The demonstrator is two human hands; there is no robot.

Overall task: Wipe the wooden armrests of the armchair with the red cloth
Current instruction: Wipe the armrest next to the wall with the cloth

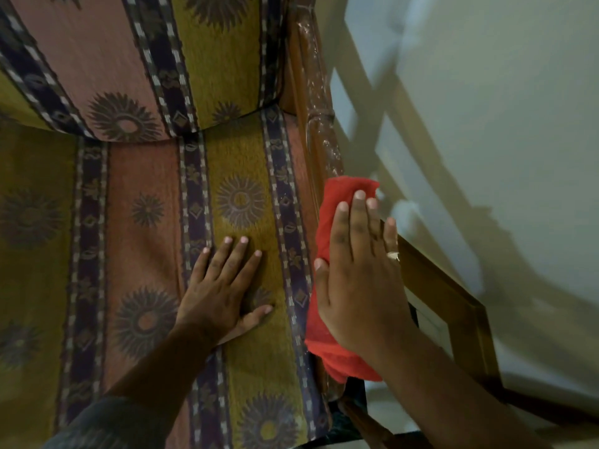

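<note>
Wiping: right hand (pixel 359 273) lies flat, fingers spread, pressing the red cloth (pixel 334 286) onto the right armrest (pixel 319 124).
Bracing: left hand (pixel 223 286) rests open on the seat cushion (pixel 136 222), holding nothing.
Risk: cloth may slide off the narrow rail's edge under a flat palm.
Room: dusty rail ahead looks clear; the wall (pixel 486 92) seems close alongside.

Armrest (pixel 319 124): glossy brown wood, whitish dusty smears. Red cloth (pixel 337 202): soft, matt. Seat cushion (pixel 136 196): coarse woven fabric.

Red cloth (pixel 337 202). Seat cushion (pixel 136 205) striped mustard, salmon, navy with dark sunburst motifs. Armrest (pixel 319 131) brown wood, whitish smears.
</note>
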